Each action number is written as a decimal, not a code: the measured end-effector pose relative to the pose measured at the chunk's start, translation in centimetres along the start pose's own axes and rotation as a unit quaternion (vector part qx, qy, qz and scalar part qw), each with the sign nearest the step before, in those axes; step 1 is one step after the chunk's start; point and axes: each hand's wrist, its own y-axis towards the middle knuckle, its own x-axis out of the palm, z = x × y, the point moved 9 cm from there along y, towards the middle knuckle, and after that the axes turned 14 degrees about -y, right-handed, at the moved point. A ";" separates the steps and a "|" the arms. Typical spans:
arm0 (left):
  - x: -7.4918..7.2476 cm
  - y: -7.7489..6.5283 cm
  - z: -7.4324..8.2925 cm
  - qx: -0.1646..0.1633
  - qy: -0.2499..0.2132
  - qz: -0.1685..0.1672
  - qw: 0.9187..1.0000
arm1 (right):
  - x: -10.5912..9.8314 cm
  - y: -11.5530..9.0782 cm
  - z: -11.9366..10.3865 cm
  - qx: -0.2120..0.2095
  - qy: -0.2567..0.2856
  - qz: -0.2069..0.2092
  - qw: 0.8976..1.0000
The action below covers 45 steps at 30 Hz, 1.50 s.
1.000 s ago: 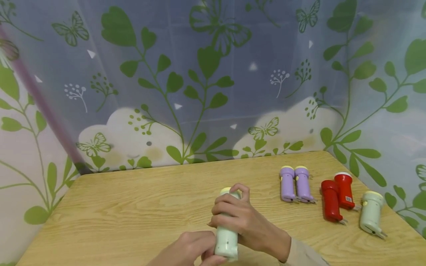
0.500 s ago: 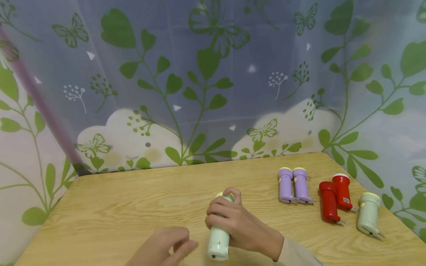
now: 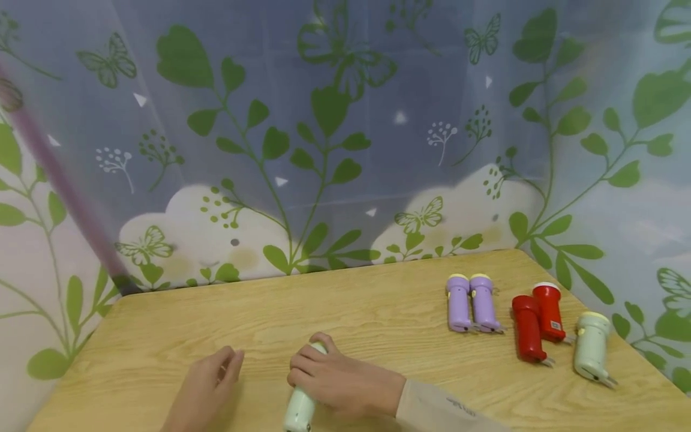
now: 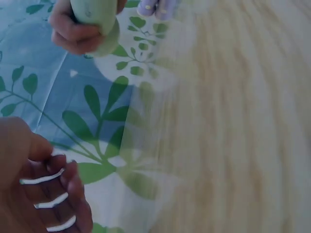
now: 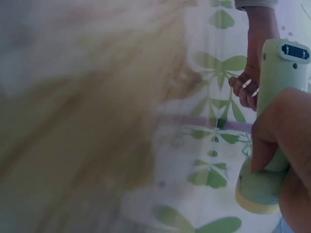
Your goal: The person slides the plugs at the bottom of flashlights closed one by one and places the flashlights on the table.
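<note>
My right hand (image 3: 340, 375) grips a light green flashlight (image 3: 300, 411) near the front of the wooden table, its fingers wrapped round the upper body. In the right wrist view the flashlight (image 5: 279, 80) shows its tail end with a dark slot, and a pale yellow rim circles its head. My left hand (image 3: 207, 387) is apart from it, to the left, with fingers loosely curled. Nothing lies in that hand (image 4: 41, 179) in the left wrist view.
On the table's right side lie two purple flashlights (image 3: 459, 303), two red flashlights (image 3: 526, 329) and another light green flashlight (image 3: 591, 345), with plug prongs folded out. A leaf-patterned curtain (image 3: 324, 150) hangs behind the wooden table (image 3: 216, 312).
My left hand has let go of the flashlight's lower end and moved left. The right hand has carried the flashlight left and towards the front edge, tilting it.
</note>
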 end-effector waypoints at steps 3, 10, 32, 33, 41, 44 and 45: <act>-0.2 0.1 -1.4 -0.044 0.021 -0.007 0.999 | 0.6 1.2 -0.8 -0.025 -0.052 -0.014 0.998; -0.4 0.0 -3.4 -0.093 0.023 -0.020 0.995 | 1.6 3.1 -1.9 -0.067 -0.138 -0.004 0.988; -0.3 0.2 -4.2 -0.079 0.043 -0.034 0.995 | 2.9 5.8 -1.8 -0.071 -0.183 -0.025 0.980; -0.3 0.2 -4.2 -0.079 0.044 -0.035 0.995 | 3.0 5.8 -1.8 -0.070 -0.175 -0.029 0.982; 0.0 0.3 -3.9 -0.062 0.056 -0.040 0.996 | 3.3 5.9 -1.2 -0.058 -0.140 -0.062 0.986; 0.2 0.3 -3.9 -0.061 0.056 -0.044 0.996 | 3.3 5.8 -0.9 -0.057 -0.144 -0.060 0.986; 0.3 0.3 -3.9 -0.060 0.057 -0.045 0.996 | 3.3 5.8 -0.8 -0.056 -0.141 -0.059 0.987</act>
